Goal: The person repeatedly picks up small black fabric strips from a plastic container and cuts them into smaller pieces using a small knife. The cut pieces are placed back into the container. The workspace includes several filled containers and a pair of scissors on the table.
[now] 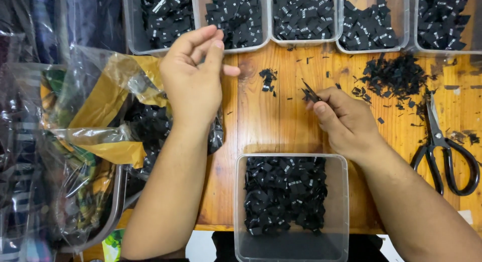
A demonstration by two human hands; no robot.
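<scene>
Black fabric label (310,93) pinched in right hand (346,119), long axis pointing up-left; left hand (193,73) open, empty.

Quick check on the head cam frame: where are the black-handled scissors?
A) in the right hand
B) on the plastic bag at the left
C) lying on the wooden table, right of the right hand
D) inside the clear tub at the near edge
C: the scissors lie flat on the wooden table, untouched, to the right of the right hand, which pinches a small black label instead.
</scene>
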